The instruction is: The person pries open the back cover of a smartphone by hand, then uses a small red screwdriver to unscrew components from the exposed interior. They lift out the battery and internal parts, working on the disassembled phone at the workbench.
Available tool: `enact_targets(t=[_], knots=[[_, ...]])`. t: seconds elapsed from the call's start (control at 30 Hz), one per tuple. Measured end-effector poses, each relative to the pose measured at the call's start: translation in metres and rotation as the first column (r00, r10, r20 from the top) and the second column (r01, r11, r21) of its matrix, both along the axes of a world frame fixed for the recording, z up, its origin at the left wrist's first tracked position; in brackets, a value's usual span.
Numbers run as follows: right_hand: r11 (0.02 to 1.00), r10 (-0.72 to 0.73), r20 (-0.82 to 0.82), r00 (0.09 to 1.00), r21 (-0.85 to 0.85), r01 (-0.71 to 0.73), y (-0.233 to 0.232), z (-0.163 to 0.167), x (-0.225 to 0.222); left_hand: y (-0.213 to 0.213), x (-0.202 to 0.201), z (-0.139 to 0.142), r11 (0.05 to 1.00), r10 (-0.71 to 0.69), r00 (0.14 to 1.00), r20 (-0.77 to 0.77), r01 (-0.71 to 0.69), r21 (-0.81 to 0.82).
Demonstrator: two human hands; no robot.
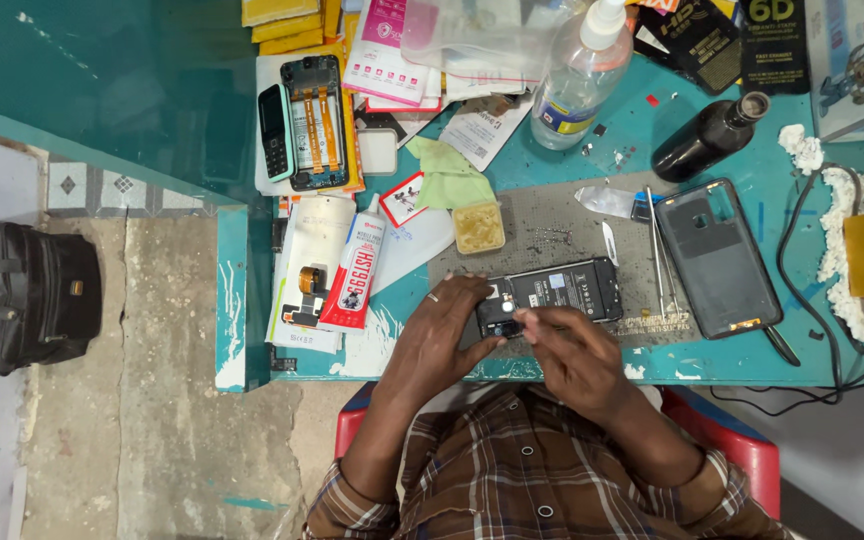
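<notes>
Lying flat on the grey work mat (pixel 552 225) just ahead of both your hands, the opened smartphone (pixel 564 288) has its back off and its long axis running left to right across you. Your left hand (pixel 444 335) pinches its near-left end, thumb and fingers closed on the camera corner, a ring showing on one finger. Your right hand (pixel 574 355) sits just right of that, fingers drawn together on a thin tool (pixel 540 329) whose tip points left at the same corner; what kind of tool it is cannot be made out. Both hands touch the phone's near edge, the left slightly nearer its end.

Right of your right-hand grip, the removed back cover (pixel 717 258) lies on the mat's edge, with tweezers (pixel 658 250) between it and the phone. Beyond your left-hand grip stand a small tub of yellowish paste (pixel 478 227) and a white-and-red glue tube (pixel 355 272). Farther off are a clear pump bottle (pixel 580 75), a dark bottle (pixel 707 138) and another stripped phone (pixel 314 122). The teal table (pixel 592 150) is crowded; left of it the concrete floor (pixel 152 400) holds a black bag (pixel 24 295).
</notes>
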State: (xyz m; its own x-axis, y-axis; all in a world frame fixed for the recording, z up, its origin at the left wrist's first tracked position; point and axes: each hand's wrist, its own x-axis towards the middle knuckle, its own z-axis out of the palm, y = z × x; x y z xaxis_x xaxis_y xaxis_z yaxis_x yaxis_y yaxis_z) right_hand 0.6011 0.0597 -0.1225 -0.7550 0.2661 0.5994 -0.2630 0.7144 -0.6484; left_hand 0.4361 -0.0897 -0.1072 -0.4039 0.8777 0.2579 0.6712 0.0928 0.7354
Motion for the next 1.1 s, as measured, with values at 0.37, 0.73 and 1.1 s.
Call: enact_targets(t=[0.37, 0.73, 1.1], knots=[[0.999, -0.039, 0.019, 0.999, 0.015, 0.039, -0.002, 0.003, -0.003, -0.003, -0.004, 0.007, 1.0, -0.013, 1.0, 0.001, 0.013, -0.02], [0.997, 0.007, 0.038, 0.999, 0.075, -0.01, 0.0, 0.01, -0.004, -0.002, -0.008, 0.018, 0.999, -0.052, 0.999, -0.001, 0.052, -0.017], [0.899, -0.408, -0.184, 0.894, -0.25, 0.359, 0.007, -0.033, 0.053, -0.002, -0.003, 0.006, 0.995, -0.096, 0.995, 0.027, 0.096, -0.009]])
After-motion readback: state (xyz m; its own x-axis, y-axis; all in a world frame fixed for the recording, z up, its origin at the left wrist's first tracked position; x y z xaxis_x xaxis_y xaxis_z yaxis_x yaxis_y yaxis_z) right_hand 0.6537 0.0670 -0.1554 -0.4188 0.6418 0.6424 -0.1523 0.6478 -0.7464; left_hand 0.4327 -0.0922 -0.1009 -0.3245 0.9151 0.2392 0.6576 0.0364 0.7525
